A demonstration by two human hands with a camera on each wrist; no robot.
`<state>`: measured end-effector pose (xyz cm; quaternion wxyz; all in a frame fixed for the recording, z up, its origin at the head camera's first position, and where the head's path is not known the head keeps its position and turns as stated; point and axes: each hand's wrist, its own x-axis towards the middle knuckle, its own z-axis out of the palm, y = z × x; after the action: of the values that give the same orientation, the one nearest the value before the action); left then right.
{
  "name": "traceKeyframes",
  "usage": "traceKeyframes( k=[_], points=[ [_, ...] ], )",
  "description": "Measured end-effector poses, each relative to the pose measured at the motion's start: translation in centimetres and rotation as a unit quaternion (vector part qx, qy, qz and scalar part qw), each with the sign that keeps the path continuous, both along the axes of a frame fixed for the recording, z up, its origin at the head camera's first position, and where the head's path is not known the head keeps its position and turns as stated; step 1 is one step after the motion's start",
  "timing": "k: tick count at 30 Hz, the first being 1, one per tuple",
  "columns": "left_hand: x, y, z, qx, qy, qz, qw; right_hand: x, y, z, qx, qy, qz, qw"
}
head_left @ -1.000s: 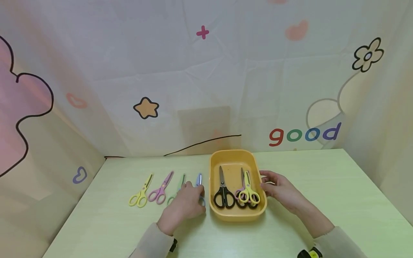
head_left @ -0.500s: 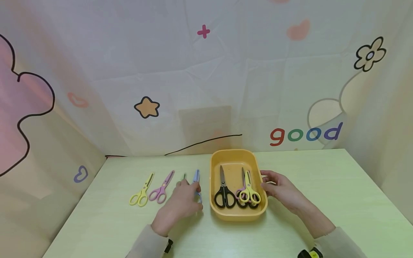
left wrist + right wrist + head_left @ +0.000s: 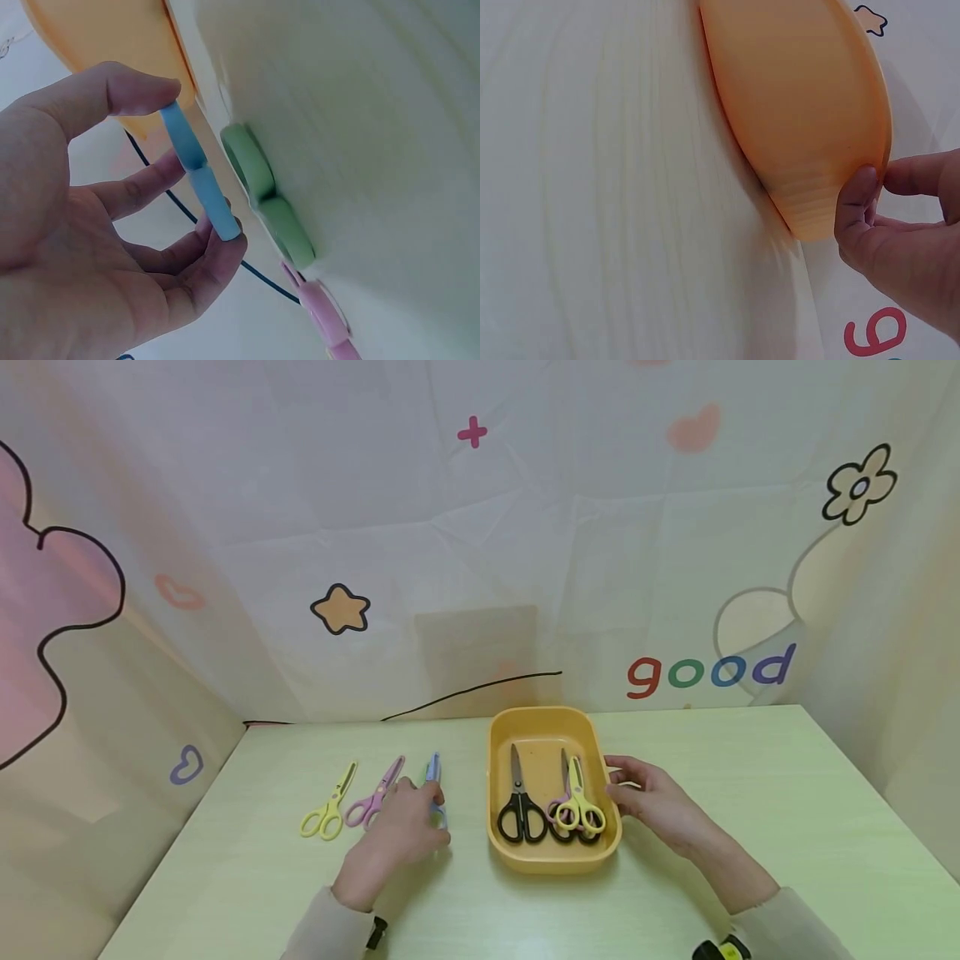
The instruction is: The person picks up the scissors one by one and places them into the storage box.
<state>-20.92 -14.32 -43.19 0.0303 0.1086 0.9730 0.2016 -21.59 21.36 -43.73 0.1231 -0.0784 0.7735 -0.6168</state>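
My left hand (image 3: 397,827) grips a pair of light-blue scissors (image 3: 212,202) by the handles, thumb on one side and fingers on the other. In the left wrist view they are raised off the table, beside green scissors (image 3: 259,171) that lie flat; the head view shows the green pair mostly covered. Left of that hand lie pink scissors (image 3: 385,786), then yellow scissors (image 3: 334,803). At the right, my right hand (image 3: 660,806) pinches the side rim of a yellow-orange tray (image 3: 802,97), thumb outside the wall.
Inside the tray, black-handled scissors (image 3: 517,788) lie at the left. Yellow scissors (image 3: 576,795) lie at its right, over a pink pair and another black-handled pair. A printed curtain (image 3: 487,568) hangs behind the pale green table (image 3: 750,777).
My left hand has moved left, carrying the light-blue scissors away from the tray and over the green pair. The right hand and tray have stayed in place.
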Motion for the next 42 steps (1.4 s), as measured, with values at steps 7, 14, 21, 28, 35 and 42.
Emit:
traceKeyframes(
  k=[7,14,21,28,35,42],
  points=[
    [-0.1,-1.1,0.5,-0.007,-0.01,0.0,0.9999,0.0,-0.1,0.0,0.005,-0.013,-0.006,0.9999],
    [-0.2,-1.6,0.7,-0.027,-0.03,-0.006,0.9992,0.1,-0.1,0.0,-0.01,-0.023,-0.007,0.9997],
    [-0.2,-1.9,0.4,-0.031,-0.028,-0.017,0.999,0.1,0.0,0.0,-0.022,-0.029,-0.006,0.9993],
    [0.0,-1.9,0.6,-0.037,-0.033,-0.035,0.9982,0.1,0.1,0.0,-0.027,-0.029,-0.006,0.9992],
    [0.1,-2.0,0.9,-0.034,-0.038,-0.05,0.9975,0.1,0.0,0.1,-0.03,-0.027,-0.006,0.9992],
    [0.1,-2.1,1.0,-0.05,-0.024,-0.065,0.9964,0.2,0.0,0.1,-0.029,-0.029,-0.009,0.9991]
  ],
)
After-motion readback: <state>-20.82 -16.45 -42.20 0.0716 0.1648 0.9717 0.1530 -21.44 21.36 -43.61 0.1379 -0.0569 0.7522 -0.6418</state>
